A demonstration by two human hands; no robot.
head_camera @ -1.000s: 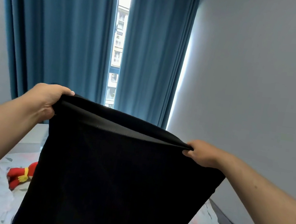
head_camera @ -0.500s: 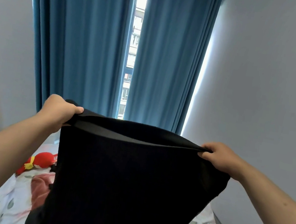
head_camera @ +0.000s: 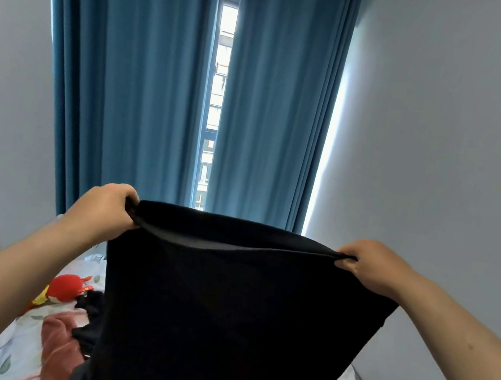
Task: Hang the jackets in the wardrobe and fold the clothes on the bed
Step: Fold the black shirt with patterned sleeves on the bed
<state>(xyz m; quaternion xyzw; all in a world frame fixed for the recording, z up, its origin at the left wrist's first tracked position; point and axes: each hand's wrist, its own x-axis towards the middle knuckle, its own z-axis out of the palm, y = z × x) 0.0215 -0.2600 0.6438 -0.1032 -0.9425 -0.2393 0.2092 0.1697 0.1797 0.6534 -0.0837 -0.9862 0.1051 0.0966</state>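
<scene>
The black garment (head_camera: 224, 316) hangs stretched in the air above the bed (head_camera: 6, 355), its top edge pulled taut between the two hands and its body falling straight down past the bottom of the view. The left hand (head_camera: 102, 213) has its fingers (head_camera: 131, 196) curled tight over the upper left corner of the cloth; the right hand (head_camera: 371, 266) pinches the upper right corner in closed fingers (head_camera: 345, 262). Both forearms reach in from the lower corners.

The bed under it carries a pale sheet printed with leaves and flowers. Behind stand blue curtains (head_camera: 135, 81), parted at a narrow strip of window (head_camera: 216, 103) showing a building outside, with plain grey walls (head_camera: 449, 154) on either side.

Compared with half a second ago, the view has tipped upward to show more of the curtains, and the hands hold the cloth much as before, its top edge slightly more level.

Left of the garment on the bed lie a red and yellow plush toy (head_camera: 68, 289), a pink cloth (head_camera: 57, 343) and a dark crumpled item (head_camera: 90, 318) touching the hanging cloth's edge. The garment hides most of the middle of the bed.
</scene>
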